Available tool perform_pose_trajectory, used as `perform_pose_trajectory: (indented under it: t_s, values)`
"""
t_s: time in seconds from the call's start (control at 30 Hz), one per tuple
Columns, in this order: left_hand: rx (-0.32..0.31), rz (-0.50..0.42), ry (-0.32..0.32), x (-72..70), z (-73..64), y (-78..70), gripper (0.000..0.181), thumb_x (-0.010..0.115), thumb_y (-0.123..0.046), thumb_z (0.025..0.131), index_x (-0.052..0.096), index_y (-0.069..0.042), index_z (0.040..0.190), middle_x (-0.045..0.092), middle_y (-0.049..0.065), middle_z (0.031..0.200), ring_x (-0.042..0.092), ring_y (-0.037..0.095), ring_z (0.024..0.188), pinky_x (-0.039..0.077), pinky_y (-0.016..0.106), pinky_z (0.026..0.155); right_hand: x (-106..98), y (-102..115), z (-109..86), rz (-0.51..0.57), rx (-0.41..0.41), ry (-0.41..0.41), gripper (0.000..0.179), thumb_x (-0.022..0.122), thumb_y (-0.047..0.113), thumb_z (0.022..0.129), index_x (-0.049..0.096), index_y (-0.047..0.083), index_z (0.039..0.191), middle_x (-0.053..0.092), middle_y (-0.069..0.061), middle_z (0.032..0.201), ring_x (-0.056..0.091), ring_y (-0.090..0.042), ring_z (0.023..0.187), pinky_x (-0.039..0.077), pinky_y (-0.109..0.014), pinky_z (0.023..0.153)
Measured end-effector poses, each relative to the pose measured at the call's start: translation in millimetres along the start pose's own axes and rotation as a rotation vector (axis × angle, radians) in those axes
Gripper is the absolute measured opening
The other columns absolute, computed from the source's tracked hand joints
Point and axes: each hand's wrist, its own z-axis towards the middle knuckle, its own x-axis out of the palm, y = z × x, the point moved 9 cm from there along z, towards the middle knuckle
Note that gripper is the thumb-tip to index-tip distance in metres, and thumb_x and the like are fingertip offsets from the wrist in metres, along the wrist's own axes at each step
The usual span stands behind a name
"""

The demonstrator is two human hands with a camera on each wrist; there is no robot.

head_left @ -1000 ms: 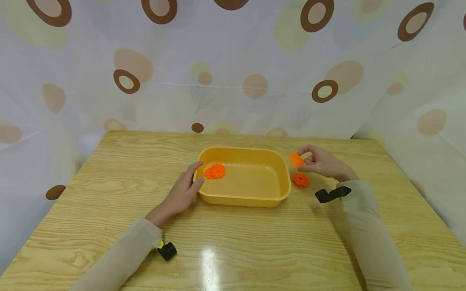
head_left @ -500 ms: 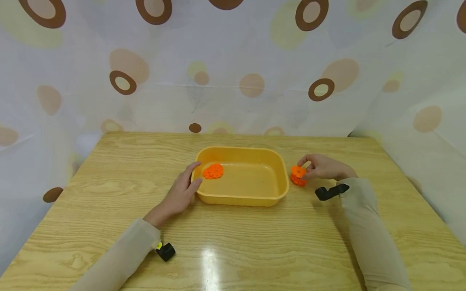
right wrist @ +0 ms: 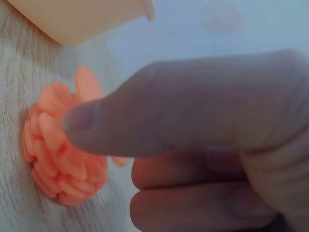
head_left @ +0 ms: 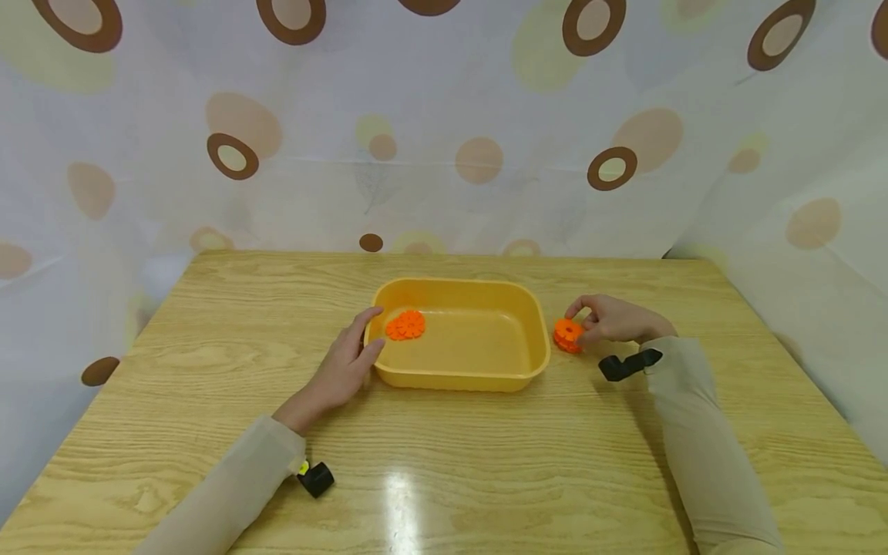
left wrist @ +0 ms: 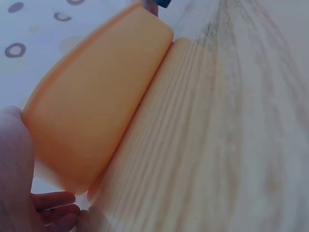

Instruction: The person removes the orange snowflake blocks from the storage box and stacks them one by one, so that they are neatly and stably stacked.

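A yellow plastic bin [head_left: 479, 343] stands on the table, and my left hand [head_left: 343, 362] grips the rim at its left end, thumb and forefinger over the edge. In the left wrist view, curled fingers [left wrist: 55, 203] lie against the outside of that end. Several orange flower-shaped snowflake discs [head_left: 406, 325] lie overlapping in the bin's left part. Just right of the bin, my right hand [head_left: 610, 318] pinches an orange snowflake disc [head_left: 569, 329] on top of a small pile. From the right wrist, this pile [right wrist: 63, 150] shows several layers; the thumb hides part of it.
The wooden table [head_left: 458, 462] runs beneath everything. A patterned cloth [head_left: 430, 200] hangs behind it and along both sides. Black wrist cameras [head_left: 317, 479] stick out from both sleeves.
My right hand has lowered its orange snowflake disc from above and behind the pile onto the top of it. My left hand has stayed on the bin. The head view has shifted slightly.
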Motion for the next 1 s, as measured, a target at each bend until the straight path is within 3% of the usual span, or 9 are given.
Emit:
perform_pose_trajectory:
  t_s: [0.2,0.37,0.6,1.0]
  values:
    - [-0.006,0.016,-0.003,0.8,-0.4,1.0,0.049,0.045,-0.022,0.102,0.032,-0.007,0.147,0.052,0.015,0.102,0.044,0.026,0.090,0.036,0.039,0.082,0.3,-0.6,-0.3,0.009,-0.018,0.011,0.046,0.070,0.002,0.081,0.045,-0.008,0.118,0.031,0.002,0.063,0.027,-0.009,0.053,0.029,-0.023,0.054]
    - [-0.011,0.026,-0.007,0.5,-0.3,2.1,0.049,0.045,-0.023,0.102,0.033,-0.008,0.147,0.053,0.015,0.104,0.044,0.026,0.091,0.036,0.039,0.082,-0.1,0.2,-0.3,0.011,-0.036,0.014,0.043,0.070,0.002,0.081,0.046,-0.007,0.115,0.030,0.002,0.062,0.027,-0.008,0.052,0.028,-0.023,0.055]
    - [0.005,0.013,-0.002,0.2,-0.4,0.5,0.049,0.045,-0.021,0.102,0.032,-0.006,0.146,0.047,0.010,0.088,0.042,0.022,0.081,0.035,0.036,0.077,-0.2,-0.6,-0.6,0.025,-0.026,0.003,0.041,0.066,0.003,0.083,0.045,-0.007,0.116,0.030,0.002,0.062,0.026,-0.008,0.052,0.027,-0.022,0.054]
    - [-0.008,0.025,0.004,-0.3,-1.5,-1.9,0.049,0.045,-0.022,0.102,0.031,-0.007,0.147,0.049,0.011,0.090,0.043,0.024,0.086,0.035,0.038,0.080,-2.1,13.5,1.4,0.010,-0.081,-0.076,0.036,0.060,0.012,0.094,0.045,-0.006,0.120,0.033,0.003,0.060,0.030,-0.008,0.052,0.028,-0.025,0.055]
